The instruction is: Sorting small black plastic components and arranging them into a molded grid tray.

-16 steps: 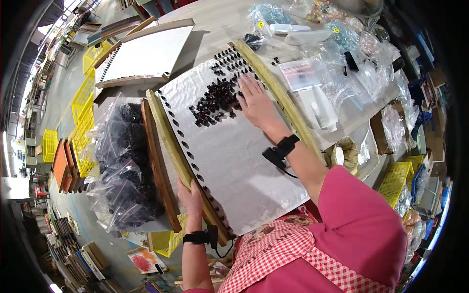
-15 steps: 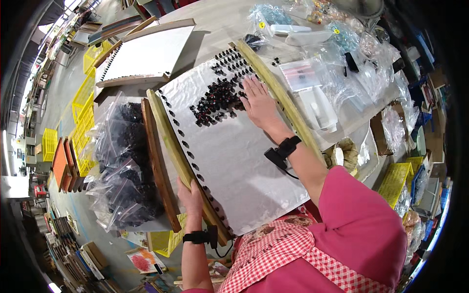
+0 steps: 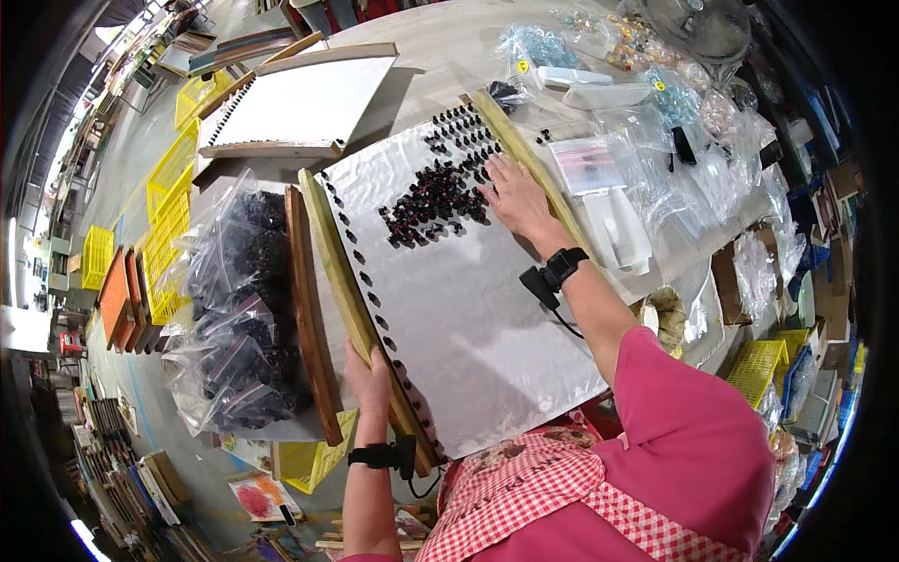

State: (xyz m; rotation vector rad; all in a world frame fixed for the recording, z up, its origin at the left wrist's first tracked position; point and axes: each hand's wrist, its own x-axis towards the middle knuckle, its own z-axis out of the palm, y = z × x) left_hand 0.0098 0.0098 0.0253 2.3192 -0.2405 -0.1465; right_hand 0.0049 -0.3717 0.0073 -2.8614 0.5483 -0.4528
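Note:
A board covered with a white sheet [image 3: 487, 337] lies at a slant before me, wooden rails along its two long sides. Small black pieces with bits of red make a loose pile [image 3: 435, 201] on its far half. Beyond the pile, similar pieces stand in rows [image 3: 465, 131], and a single line of them runs beside the left rail. My right hand [image 3: 517, 199] is open and palm down at the pile's right edge, fingers stretched away from me. Around the near part of the left wooden rail [image 3: 334, 272] my left hand [image 3: 368, 379] is closed, its fingers partly hidden.
Clear bags of black pieces [image 3: 243, 318] lie left of the board, beside a brown wooden strip [image 3: 312, 328]. A second white framed board [image 3: 300, 103] rests at the far left. Plastic bags and a white tray [image 3: 618, 229] cover the right side. Yellow crates [image 3: 169, 234] stand farther left.
The whole view has shifted slightly, so the board sits a little farther right and lower. My right hand stays beside the pile, and my left keeps its hold on the rail.

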